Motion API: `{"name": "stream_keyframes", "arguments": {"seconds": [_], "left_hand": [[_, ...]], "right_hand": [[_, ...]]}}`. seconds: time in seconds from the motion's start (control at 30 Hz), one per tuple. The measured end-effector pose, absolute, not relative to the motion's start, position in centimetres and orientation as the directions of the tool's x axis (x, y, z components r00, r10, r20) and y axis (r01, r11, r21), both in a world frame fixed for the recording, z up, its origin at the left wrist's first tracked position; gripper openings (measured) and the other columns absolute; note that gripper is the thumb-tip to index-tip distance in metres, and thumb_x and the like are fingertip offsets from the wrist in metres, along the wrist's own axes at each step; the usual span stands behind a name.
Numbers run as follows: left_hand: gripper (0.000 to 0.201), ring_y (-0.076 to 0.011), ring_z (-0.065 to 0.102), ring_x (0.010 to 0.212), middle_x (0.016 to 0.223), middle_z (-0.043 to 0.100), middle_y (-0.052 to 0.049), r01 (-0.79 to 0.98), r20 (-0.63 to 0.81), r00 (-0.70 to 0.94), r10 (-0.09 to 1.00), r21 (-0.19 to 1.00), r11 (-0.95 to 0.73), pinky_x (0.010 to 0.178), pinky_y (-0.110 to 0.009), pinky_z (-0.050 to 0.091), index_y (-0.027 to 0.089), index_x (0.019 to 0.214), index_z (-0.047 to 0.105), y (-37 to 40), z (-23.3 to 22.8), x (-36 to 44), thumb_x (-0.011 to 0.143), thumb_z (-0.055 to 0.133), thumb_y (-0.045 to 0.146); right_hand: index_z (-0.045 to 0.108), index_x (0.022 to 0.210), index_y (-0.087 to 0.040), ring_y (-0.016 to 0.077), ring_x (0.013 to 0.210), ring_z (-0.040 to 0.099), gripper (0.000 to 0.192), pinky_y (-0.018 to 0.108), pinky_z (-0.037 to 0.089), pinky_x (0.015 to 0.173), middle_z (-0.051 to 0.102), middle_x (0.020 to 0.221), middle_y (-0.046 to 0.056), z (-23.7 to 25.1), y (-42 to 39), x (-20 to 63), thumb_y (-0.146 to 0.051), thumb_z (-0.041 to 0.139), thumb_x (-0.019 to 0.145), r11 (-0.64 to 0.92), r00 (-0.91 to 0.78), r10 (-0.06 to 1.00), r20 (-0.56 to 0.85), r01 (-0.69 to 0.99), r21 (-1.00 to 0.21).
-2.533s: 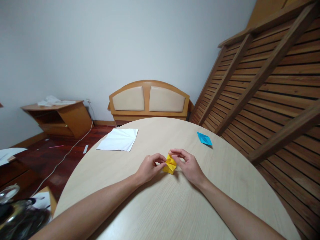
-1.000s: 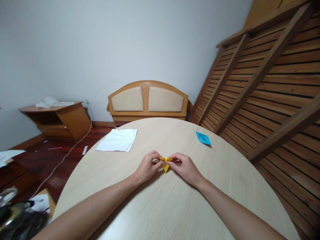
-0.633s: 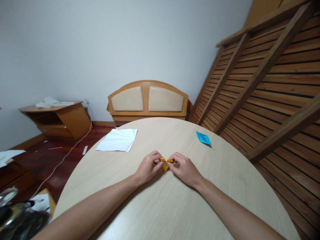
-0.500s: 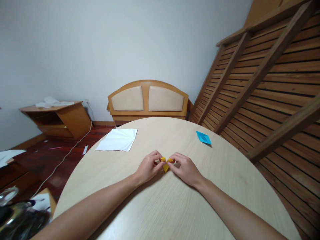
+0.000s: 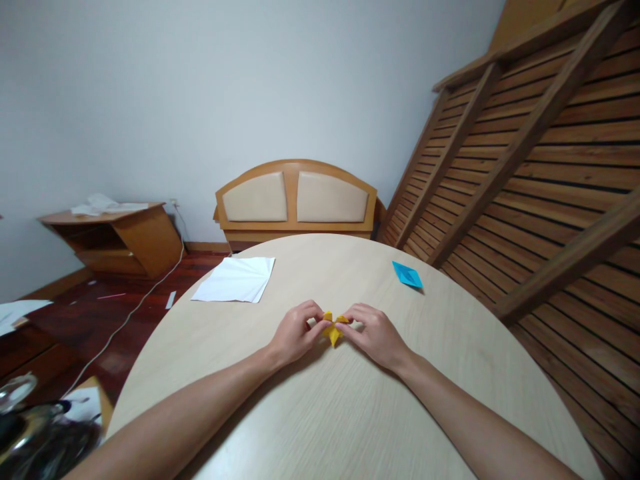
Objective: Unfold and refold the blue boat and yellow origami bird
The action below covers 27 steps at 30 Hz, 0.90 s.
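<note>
A small folded yellow paper [image 5: 334, 335] is held between my two hands over the middle of the round table [image 5: 310, 427]. My left hand [image 5: 297, 333] pinches its left side between thumb and fingers. On the other side, my right hand [image 5: 376, 335] grips the right part in the same way. A pointed yellow flap hangs down toward me, and two shorter parts stick up between the fingertips. The rest of the paper is hidden by my fingers.
A creased white sheet [image 5: 235, 280] lies at the table's far left. Toward the right edge rests a folded blue paper [image 5: 408, 275]. Beyond the table stand a headboard [image 5: 293, 228], a leaning slatted wooden frame [image 5: 470, 180] and a low cabinet [image 5: 155, 243].
More of the yellow paper shows now, with its pointed flap wider and clearer between my hands. My right hand's fingers have shifted slightly outward.
</note>
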<state>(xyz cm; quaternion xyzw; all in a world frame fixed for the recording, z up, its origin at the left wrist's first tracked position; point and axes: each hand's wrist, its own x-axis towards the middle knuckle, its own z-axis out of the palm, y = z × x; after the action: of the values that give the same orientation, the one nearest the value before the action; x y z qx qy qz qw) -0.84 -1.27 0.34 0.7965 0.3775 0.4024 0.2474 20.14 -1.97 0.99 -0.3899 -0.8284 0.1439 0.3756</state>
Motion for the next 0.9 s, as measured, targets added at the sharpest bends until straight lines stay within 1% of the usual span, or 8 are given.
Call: {"name": "stream_keyframes", "arguments": {"seconds": [0.1,0.2,0.37,0.43,0.57,0.67,0.77,0.9], "left_hand": [[0.02,-0.0138,0.057,0.072,0.08,0.062,-0.004,0.409,0.456,0.384,0.803,0.696,-0.591,0.055,-0.019,0.043,0.016,0.078,0.065,-1.1,0.3,-0.8,0.093,0.059,0.028],[0.02,-0.0143,0.058,0.074,0.081,0.063,-0.004,0.427,0.465,0.382,0.799,0.678,-0.598,0.057,-0.021,0.043,0.016,0.079,0.066,-1.0,0.2,-0.7,0.093,0.059,0.027],[0.022,-0.0156,0.059,0.076,0.083,0.065,-0.005,0.449,0.468,0.364,0.805,0.669,-0.592,0.066,-0.025,0.045,0.016,0.08,0.068,-0.9,-0.1,-0.8,0.094,0.057,0.029],[0.021,-0.0162,0.06,0.078,0.084,0.066,-0.005,0.455,0.458,0.358,0.814,0.676,-0.58,0.068,-0.026,0.045,0.017,0.081,0.069,-0.8,-0.3,-0.8,0.094,0.057,0.029],[0.017,-0.0166,0.061,0.08,0.086,0.068,-0.005,0.45,0.445,0.361,0.82,0.687,-0.571,0.071,-0.027,0.046,0.017,0.084,0.07,-0.6,-0.3,-0.9,0.092,0.059,0.027],[0.015,-0.0166,0.062,0.081,0.088,0.068,-0.005,0.436,0.432,0.381,0.818,0.696,-0.571,0.07,-0.026,0.047,0.017,0.09,0.071,-0.6,-0.2,-1.0,0.092,0.059,0.026],[0.013,-0.0162,0.061,0.08,0.091,0.068,-0.005,0.437,0.402,0.394,0.827,0.709,-0.553,0.065,-0.024,0.047,0.018,0.097,0.07,-0.6,-0.3,-1.1,0.089,0.061,0.024],[0.021,-0.0167,0.063,0.083,0.098,0.07,-0.006,0.431,0.379,0.382,0.843,0.734,-0.525,0.067,-0.024,0.049,0.018,0.108,0.068,-0.5,-0.6,-1.2,0.088,0.062,0.022]], "right_hand": [[0.068,0.077,-0.021,0.0178,0.075,0.063,0.014,0.03,0.046,0.071,0.069,0.078,0.001,1.0,-1.5,20.5,-0.03,0.07,0.088,0.633,-0.39,0.772,0.503,0.544,-0.55],[0.069,0.076,-0.02,0.0175,0.073,0.063,0.015,0.029,0.046,0.07,0.069,0.077,0.001,1.1,-1.3,20.9,-0.031,0.071,0.087,0.627,-0.393,0.777,0.491,0.539,-0.562],[0.07,0.086,-0.021,0.0182,0.082,0.064,0.013,0.03,0.047,0.076,0.07,0.085,0.003,1.2,-1.2,21.2,-0.026,0.061,0.094,0.654,-0.467,0.756,0.459,0.504,-0.564],[0.069,0.09,-0.021,0.0189,0.085,0.064,0.013,0.032,0.048,0.078,0.07,0.088,0.004,1.2,-1.2,21.1,-0.025,0.058,0.095,0.654,-0.472,0.756,0.454,0.508,-0.56],[0.068,0.087,-0.02,0.0196,0.084,0.064,0.015,0.033,0.048,0.077,0.07,0.087,0.005,1.2,-1.1,21.1,-0.027,0.058,0.095,0.614,-0.431,0.789,0.438,0.535,-0.58],[0.068,0.086,-0.02,0.0192,0.082,0.064,0.016,0.032,0.049,0.076,0.07,0.087,0.005,1.1,-1.2,21.1,-0.029,0.058,0.094,0.582,-0.394,0.813,0.428,0.541,-0.607],[0.069,0.09,-0.02,0.0188,0.083,0.064,0.015,0.032,0.049,0.076,0.07,0.09,0.005,1.1,-1.2,21.1,-0.028,0.058,0.094,0.577,-0.386,0.816,0.43,0.535,-0.616],[0.069,0.099,-0.02,0.019,0.085,0.065,0.015,0.032,0.05,0.078,0.07,0.094,0.005,1.1,-1.3,21.3,-0.025,0.057,0.094,0.582,-0.409,0.813,0.415,0.548,-0.6]]}}
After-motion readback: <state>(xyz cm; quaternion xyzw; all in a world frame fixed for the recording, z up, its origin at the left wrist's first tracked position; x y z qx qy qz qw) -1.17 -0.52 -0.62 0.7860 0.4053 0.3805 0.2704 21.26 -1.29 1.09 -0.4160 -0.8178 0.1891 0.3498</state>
